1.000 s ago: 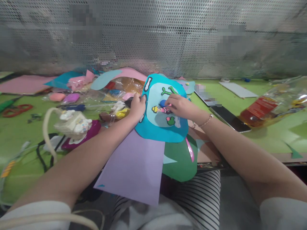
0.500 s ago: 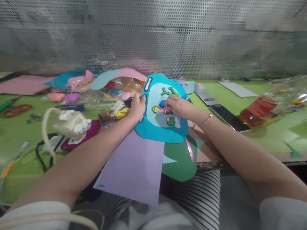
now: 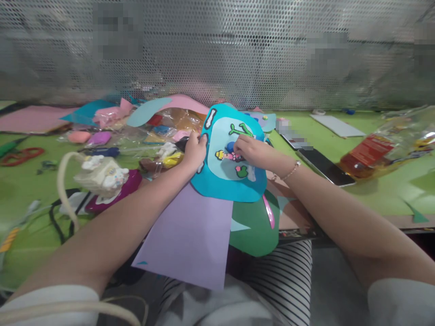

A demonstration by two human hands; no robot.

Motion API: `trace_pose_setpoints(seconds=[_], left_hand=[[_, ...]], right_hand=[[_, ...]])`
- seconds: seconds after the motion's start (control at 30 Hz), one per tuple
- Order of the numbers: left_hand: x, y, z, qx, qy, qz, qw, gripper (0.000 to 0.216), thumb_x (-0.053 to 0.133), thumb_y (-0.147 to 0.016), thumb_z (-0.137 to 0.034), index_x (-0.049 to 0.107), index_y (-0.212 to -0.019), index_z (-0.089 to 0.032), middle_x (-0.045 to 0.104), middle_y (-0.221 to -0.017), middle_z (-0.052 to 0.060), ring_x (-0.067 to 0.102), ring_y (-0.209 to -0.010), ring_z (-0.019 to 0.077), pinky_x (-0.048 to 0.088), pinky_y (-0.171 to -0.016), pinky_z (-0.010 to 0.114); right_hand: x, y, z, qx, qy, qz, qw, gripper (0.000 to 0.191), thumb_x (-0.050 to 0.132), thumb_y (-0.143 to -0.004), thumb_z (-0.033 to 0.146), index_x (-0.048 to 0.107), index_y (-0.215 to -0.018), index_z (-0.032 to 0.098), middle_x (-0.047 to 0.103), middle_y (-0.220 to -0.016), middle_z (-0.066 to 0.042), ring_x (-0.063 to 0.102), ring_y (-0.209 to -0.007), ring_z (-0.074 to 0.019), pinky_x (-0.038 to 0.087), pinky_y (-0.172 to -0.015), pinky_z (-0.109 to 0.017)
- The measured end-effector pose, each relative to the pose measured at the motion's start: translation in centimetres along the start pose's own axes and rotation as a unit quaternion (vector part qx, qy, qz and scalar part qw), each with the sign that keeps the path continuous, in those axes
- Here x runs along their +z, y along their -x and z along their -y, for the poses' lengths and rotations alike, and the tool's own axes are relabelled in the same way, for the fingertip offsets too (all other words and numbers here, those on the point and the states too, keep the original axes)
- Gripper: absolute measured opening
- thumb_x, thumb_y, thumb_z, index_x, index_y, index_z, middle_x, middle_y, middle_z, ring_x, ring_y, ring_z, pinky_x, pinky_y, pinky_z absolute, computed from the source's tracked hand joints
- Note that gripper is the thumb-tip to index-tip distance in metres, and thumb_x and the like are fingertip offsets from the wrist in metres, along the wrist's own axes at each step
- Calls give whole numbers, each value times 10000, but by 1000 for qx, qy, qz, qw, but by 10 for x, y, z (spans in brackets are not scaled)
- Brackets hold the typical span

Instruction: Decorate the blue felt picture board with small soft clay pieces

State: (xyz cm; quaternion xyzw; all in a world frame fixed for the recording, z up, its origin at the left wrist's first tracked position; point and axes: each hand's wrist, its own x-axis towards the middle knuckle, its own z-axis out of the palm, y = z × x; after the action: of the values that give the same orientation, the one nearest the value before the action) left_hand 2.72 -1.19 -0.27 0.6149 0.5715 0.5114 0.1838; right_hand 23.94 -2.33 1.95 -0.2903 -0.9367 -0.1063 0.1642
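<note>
My left hand grips the left edge of a blue card with rounded corners and a pale blue centre panel. Clay shapes decorate that panel: a pink figure with yellow hair, a green plant and a green cactus-like piece. Over the panel's right part, my right hand has its fingers curled together, pressing at a blue lump of clay; the fingertips partly hide it. Beneath the card lie a lilac sheet, a green rounded sheet and a pink clay tool.
Clay packets and coloured sheets crowd the back left. Orange-handled scissors, a decorated cube and cables are at left. To the right are a dark phone, a white board and a leaning bottle. A perforated metal screen stands behind.
</note>
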Motion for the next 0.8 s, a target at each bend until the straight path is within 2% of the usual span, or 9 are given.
trace_pose_setpoints(seconds=[0.33, 0.63, 0.8], left_hand=[[0, -2, 2, -6, 3, -10, 1000, 183, 461, -835, -267, 370, -684, -216, 506, -726, 28, 533, -849, 220, 381, -785, 331], [2, -9, 11, -31, 24, -48, 998, 128, 433, -839, -315, 422, -766, -210, 532, -810, 44, 528, -841, 215, 384, -773, 339], [4, -11, 17, -36, 33, -69, 996, 134, 434, -840, -320, 425, -760, -211, 531, -797, 40, 533, -848, 211, 390, -776, 331]], right_hand=[[-3, 0, 1, 37, -19, -3, 999, 138, 343, -887, 112, 476, -893, 150, 498, -887, -92, 455, -744, -178, 369, -641, -285], [-6, -5, 9, 191, -117, -31, 974, 119, 374, -888, 187, 483, -934, 176, 626, -866, -83, 558, -764, -211, 392, -641, -300], [-7, -6, 13, 228, -135, -43, 963, 133, 383, -896, 228, 485, -957, 169, 652, -856, -87, 577, -757, -210, 407, -648, -294]])
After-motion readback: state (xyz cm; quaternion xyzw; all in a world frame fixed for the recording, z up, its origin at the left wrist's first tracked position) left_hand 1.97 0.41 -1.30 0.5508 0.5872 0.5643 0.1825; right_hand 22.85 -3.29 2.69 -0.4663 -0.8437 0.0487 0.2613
